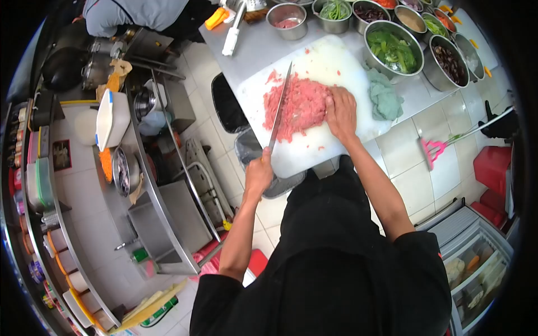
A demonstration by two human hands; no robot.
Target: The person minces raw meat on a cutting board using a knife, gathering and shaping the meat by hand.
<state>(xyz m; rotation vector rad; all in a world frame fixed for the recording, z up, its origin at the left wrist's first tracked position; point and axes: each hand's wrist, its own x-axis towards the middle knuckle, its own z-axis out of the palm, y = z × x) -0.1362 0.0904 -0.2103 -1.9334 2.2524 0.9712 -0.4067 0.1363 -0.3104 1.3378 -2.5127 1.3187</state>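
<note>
My left hand (259, 175) is closed around the handle of a long knife (282, 103). The blade lies across the left part of a pile of pink minced meat (305, 103). At the pile's right edge, my right hand (341, 112) rests with its fingers extended against the meat. Beneath the meat is a white cutting board (347, 61), with small scraps scattered over it. A crumpled green cloth (384, 95) lies on the board's right edge, close to my right hand.
Metal bowls of greens (394, 50), dark pieces (448, 64) and other ingredients crowd the steel table's (224, 64) far right. A white-handled tool (232, 36) lies at its left. Below stands a black-lined bin (227, 106). A person in grey (134, 14) is at upper left.
</note>
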